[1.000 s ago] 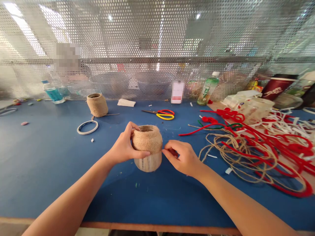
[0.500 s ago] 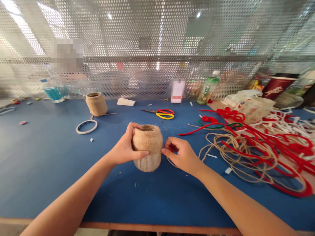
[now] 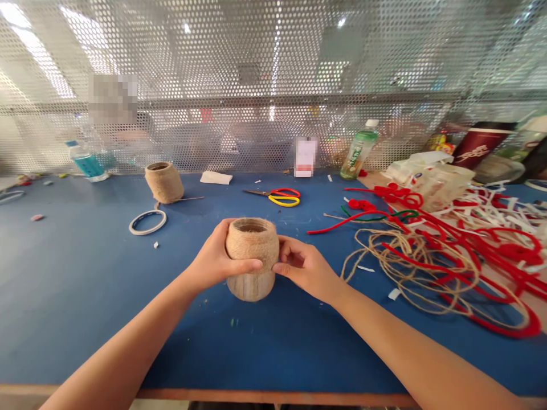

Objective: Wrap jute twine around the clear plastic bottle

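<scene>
In front of me a jar [image 3: 252,247] stands upright, or nearly so. Tan twine winds round its upper part, while its lower part shows a pale, streaked surface. My left hand [image 3: 222,256] grips it from the left, thumb across the front and fingers behind. At the jar's right side, my right hand [image 3: 303,265] is pinched with thumb and fingertips against the wrapping. Twine [image 3: 351,266] runs from a loose coil on the right to behind this hand; the bit between the fingertips is hidden.
Scissors [image 3: 276,197] lie beyond the jar. A second twine-wrapped jar [image 3: 164,183] and a tape roll [image 3: 147,222] are back left. Red pipe cleaners [image 3: 459,219] tangle with twine on the right. Bottles [image 3: 359,151] and a dark red cup [image 3: 481,147] stand near the perforated metal screen [image 3: 256,74].
My left thumb has slid a little right across the jar. My right hand has come closer round its right side. The whole view has shifted slightly.
</scene>
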A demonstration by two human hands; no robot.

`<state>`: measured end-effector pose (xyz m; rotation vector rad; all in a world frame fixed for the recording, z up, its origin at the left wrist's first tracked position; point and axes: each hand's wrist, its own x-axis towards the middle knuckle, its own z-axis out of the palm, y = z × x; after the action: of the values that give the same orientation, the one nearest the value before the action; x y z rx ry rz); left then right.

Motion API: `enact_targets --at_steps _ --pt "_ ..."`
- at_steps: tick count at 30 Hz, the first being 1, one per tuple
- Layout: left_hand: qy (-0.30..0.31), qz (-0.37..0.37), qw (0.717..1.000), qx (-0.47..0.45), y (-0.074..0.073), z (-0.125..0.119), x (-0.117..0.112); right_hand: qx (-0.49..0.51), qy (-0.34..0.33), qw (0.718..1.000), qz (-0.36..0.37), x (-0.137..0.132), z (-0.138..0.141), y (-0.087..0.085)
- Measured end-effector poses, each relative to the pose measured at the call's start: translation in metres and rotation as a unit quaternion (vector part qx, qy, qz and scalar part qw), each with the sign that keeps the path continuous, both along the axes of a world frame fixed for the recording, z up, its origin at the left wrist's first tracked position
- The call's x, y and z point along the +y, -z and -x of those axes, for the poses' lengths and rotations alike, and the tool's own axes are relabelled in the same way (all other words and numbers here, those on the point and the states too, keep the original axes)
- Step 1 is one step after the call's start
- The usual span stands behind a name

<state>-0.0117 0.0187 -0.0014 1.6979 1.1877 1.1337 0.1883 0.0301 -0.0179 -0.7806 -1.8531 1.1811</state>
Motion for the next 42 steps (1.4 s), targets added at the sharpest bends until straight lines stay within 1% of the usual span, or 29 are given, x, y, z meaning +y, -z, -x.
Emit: enact_targets --at_steps 1,3,6,10,13,16,18,20,22,25,30,35,42 --pt "-0.013 0.004 1.000 -0.001 -0.001 -0.001 0.000 0.001 0.005 1.000 0.000 0.000 0.000 0.001" --pt "-0.019 0.025 0.999 -0.026 -0.002 -0.002 -0.001 -0.001 0.022 1.000 -0.002 -0.001 0.000 0.002" --pt "-0.008 0.036 0.997 -0.064 -0.003 -0.004 -0.002 0.008 0.047 0.999 -0.011 -0.002 -0.001 0.003" --pt "0.008 0.027 0.997 -0.070 0.001 -0.006 -0.001 0.037 0.074 0.996 -0.020 -0.002 -0.001 0.000" --pt "0.031 0.041 0.996 -0.077 0.006 -0.006 0.000 0.030 0.094 0.995 -0.033 -0.003 0.000 -0.002" --pt "0.011 0.050 0.995 -0.085 0.008 -0.007 -0.003 0.012 0.109 0.993 -0.052 -0.006 0.001 -0.003" --pt "-0.009 0.043 0.996 -0.079 0.007 -0.008 -0.006 0.003 0.117 0.991 -0.071 -0.010 0.002 -0.004" --pt "-0.015 0.026 0.996 -0.079 0.005 -0.011 -0.010 -0.004 0.119 0.989 -0.089 -0.014 0.003 -0.005" --pt "-0.006 0.014 0.995 -0.099 0.004 -0.013 -0.012 -0.012 0.120 0.987 -0.107 -0.017 0.004 -0.006" --pt "-0.003 0.014 0.992 -0.127 0.003 -0.017 -0.014 -0.027 0.123 0.983 -0.133 -0.018 0.005 -0.007" --pt "-0.046 0.038 0.994 -0.087 0.004 -0.016 -0.012 -0.045 0.119 0.978 -0.164 -0.018 0.006 -0.008" --pt "-0.074 0.032 0.994 -0.075 0.007 -0.012 -0.008 -0.065 0.105 0.973 -0.196 -0.018 0.004 -0.008" --pt "-0.056 0.036 0.995 -0.076 0.005 -0.011 -0.009 -0.078 0.116 0.958 -0.251 -0.015 0.002 -0.007"
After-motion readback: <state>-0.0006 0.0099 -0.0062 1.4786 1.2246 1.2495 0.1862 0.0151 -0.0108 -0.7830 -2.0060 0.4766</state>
